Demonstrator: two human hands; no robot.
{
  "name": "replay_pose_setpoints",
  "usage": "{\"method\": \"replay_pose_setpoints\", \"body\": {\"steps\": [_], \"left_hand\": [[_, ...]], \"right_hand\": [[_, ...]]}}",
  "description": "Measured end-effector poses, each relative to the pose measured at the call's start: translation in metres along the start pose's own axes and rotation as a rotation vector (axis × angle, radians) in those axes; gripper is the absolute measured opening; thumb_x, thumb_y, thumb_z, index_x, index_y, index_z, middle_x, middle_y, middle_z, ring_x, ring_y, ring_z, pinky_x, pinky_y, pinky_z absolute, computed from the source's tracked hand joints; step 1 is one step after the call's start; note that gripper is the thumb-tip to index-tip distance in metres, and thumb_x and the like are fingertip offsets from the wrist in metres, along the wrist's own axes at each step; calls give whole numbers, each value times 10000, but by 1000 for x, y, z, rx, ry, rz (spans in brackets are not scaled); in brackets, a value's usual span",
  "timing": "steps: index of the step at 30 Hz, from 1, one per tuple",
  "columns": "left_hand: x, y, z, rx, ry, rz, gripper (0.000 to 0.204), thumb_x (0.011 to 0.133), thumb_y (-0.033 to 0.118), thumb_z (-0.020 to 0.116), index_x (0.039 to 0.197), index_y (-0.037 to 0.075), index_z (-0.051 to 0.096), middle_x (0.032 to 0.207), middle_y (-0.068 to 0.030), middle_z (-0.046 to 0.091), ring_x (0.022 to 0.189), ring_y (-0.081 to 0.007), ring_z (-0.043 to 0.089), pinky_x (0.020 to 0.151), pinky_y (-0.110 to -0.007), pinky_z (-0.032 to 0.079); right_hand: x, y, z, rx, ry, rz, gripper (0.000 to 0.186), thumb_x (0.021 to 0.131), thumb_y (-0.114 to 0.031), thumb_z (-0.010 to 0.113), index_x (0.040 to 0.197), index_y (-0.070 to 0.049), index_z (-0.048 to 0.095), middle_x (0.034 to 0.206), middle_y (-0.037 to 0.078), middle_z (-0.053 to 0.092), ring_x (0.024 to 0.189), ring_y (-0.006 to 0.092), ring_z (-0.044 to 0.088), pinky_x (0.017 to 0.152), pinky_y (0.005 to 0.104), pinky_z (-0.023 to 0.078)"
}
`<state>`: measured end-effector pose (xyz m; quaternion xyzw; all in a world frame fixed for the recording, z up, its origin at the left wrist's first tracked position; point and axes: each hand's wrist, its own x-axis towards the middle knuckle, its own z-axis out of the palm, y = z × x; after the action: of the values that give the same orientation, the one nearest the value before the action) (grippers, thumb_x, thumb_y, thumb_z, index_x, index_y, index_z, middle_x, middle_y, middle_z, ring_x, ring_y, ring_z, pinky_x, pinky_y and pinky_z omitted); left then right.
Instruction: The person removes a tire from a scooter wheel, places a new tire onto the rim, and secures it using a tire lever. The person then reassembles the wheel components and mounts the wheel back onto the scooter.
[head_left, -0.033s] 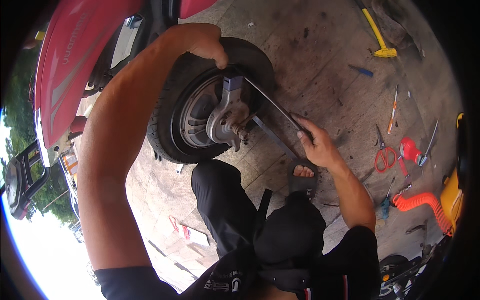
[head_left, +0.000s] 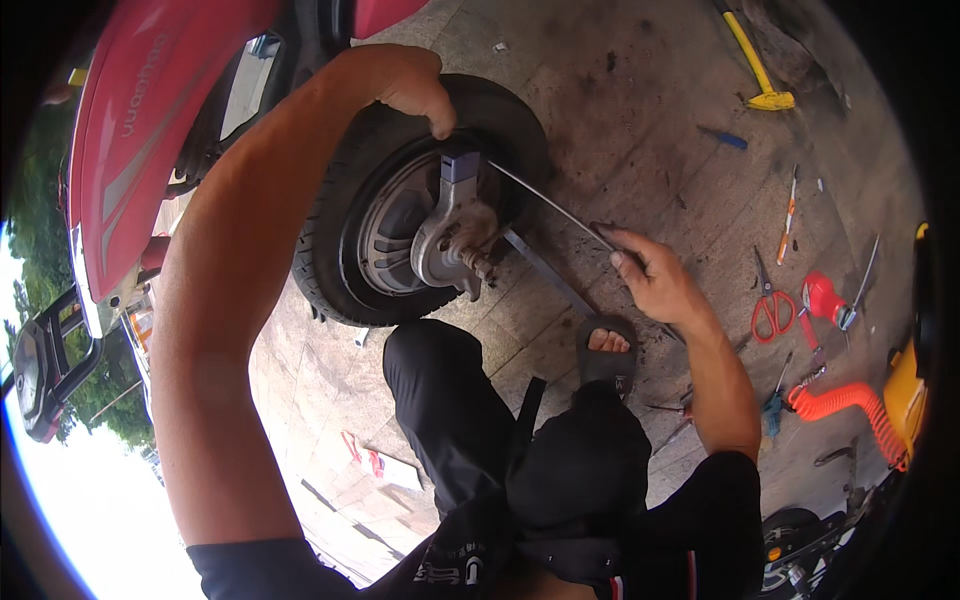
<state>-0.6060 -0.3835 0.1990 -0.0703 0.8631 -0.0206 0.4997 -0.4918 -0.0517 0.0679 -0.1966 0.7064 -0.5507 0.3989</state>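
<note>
A black tyre (head_left: 335,235) on a spoked metal wheel (head_left: 385,250) stands before me, beside a pink scooter. My left hand (head_left: 412,90) grips the top of the tyre, thumb on the sidewall and fingers hidden behind it. My right hand (head_left: 655,278) is closed round the near end of a thin metal tyre lever (head_left: 550,205). The lever's far tip reaches the tyre beside a blue-grey block (head_left: 460,167) on the hub arm (head_left: 455,215). A flat metal bar (head_left: 550,272) runs from near the axle (head_left: 475,260) to my sandalled foot (head_left: 607,340).
The pink scooter body (head_left: 150,130) rises at left. On the paving at right lie a yellow hammer (head_left: 755,65), a blue-handled tool (head_left: 725,137), red-handled scissors (head_left: 772,310), a red tool (head_left: 825,298) and an orange coiled hose (head_left: 850,403). A second vehicle (head_left: 800,545) stands lower right.
My right hand has moved slightly to the right, away from the wheel, with the lever. The left hand stays on the tyre.
</note>
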Motion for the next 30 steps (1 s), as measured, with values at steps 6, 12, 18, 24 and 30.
{"method": "replay_pose_setpoints", "body": {"steps": [6,12,18,24,30], "left_hand": [[1,7,5,-139,28,-43,649,605,322,794,1068,-112,659,1069,-274,652,972,-365,649,806,-436,509],[2,2,12,-199,52,-88,653,606,299,834,1107,-64,626,1051,-203,664,1004,-301,630,866,-374,489],[-4,-2,15,-76,142,52,761,683,486,775,1233,-8,591,1185,-211,637,1135,-325,596,968,-376,451],[-5,-1,12,-17,84,28,837,755,641,676,1299,16,557,1275,-212,593,1207,-334,554,1010,-401,426],[-7,-1,13,-10,117,45,933,739,699,639,1314,-31,561,1376,-254,515,1310,-382,469,1067,-451,377]], "right_hand": [[24,-17,-100,-407,-48,-45,258,916,-143,601,1137,-25,662,942,204,682,852,321,670,748,390,502],[2,44,35,114,80,51,289,942,-183,616,1166,-9,561,951,190,662,886,295,652,743,403,494],[6,88,188,945,36,193,47,994,-86,476,1038,-75,490,738,-12,493,608,71,455,547,244,391],[32,95,216,1129,22,427,314,1037,-309,418,802,-110,481,591,-11,425,479,98,426,446,269,377],[54,111,240,941,266,381,478,1005,-513,435,699,-147,449,537,-24,398,411,97,388,364,266,304]]}}
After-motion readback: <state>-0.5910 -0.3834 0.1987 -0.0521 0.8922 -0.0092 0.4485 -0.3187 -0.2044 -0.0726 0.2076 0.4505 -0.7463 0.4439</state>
